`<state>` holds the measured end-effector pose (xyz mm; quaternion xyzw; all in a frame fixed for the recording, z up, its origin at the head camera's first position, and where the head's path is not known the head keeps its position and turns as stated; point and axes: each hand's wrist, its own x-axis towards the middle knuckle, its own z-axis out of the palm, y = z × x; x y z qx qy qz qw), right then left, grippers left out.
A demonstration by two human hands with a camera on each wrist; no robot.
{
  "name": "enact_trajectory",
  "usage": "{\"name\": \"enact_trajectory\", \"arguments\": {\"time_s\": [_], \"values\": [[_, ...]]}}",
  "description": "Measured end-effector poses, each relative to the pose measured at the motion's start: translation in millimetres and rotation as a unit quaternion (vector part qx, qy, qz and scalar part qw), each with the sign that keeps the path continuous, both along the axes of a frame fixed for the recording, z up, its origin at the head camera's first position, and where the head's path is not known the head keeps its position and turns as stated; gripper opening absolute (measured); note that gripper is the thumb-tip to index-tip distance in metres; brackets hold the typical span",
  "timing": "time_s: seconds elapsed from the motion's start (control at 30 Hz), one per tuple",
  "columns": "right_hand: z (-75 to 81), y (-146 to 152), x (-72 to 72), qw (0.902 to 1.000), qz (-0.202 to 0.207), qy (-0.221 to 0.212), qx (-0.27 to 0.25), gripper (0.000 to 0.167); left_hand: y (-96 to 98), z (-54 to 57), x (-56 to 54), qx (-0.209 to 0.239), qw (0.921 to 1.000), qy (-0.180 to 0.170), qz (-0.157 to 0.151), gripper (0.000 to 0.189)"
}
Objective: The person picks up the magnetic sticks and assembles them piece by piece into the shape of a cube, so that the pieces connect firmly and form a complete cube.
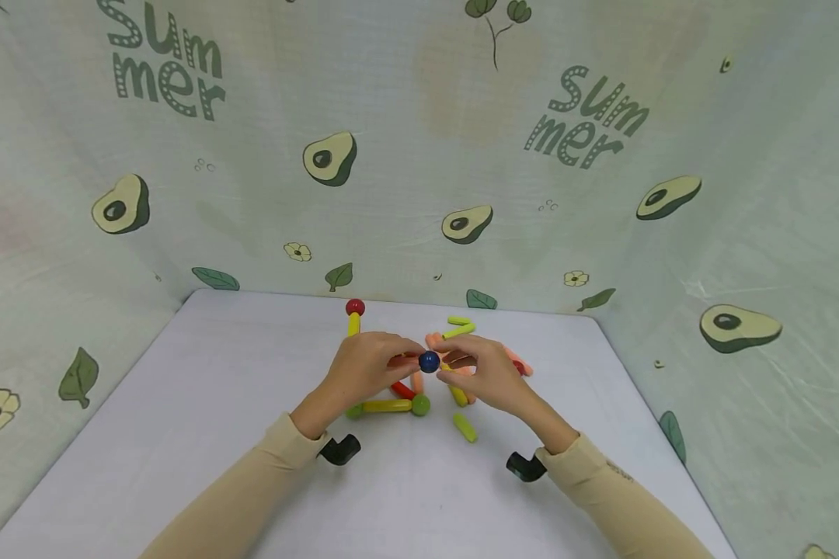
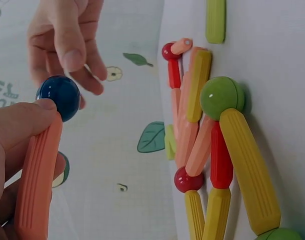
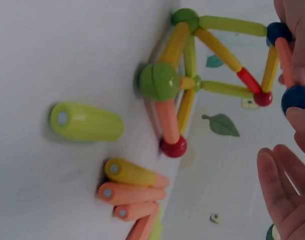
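In the head view my left hand is raised over the table and grips a salmon magnetic stick, its thumb at the stick's upper end. A dark blue ball caps that end. My right hand is close on the ball's other side, fingers loosely spread; its thumb overlaps the ball in the right wrist view. The held stick runs back to another blue ball, a corner of a standing frame of sticks. Green balls and red balls join the frame's yellow, green, red and salmon sticks.
Loose salmon sticks and a yellow stick lie in a group right of the frame. A short lime stick lies nearer the front of the white table. Printed cloth walls the back and sides.
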<state>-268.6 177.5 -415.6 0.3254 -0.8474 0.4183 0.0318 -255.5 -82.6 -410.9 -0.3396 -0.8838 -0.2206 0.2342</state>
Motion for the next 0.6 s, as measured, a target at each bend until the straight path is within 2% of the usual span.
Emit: {"name": "enact_trajectory", "arguments": {"time_s": [0.13,0.27,0.43,0.6], "values": [[-15.0,16,-10.0,0.9958,-0.051,0.010,0.075,0.033,0.2,-1.8,-0.5,-0.001,0.9999,-0.003,0.010,0.028],[-39.1,29,-19.5,0.9875,-0.090,-0.005,0.129,0.028,0.5,-3.1,-0.5,-0.001,0.9999,-0.006,0.016,0.029],[-60.9,37,-23.4,0.9847,-0.100,-0.040,0.138,0.023,1.1,-3.5,-0.4,-0.001,0.9998,-0.008,0.018,0.028],[-64.3,38,-22.7,0.9838,-0.100,-0.059,0.136,0.024,1.5,-2.6,0.1,0.003,0.9998,-0.011,0.018,0.027]]}}
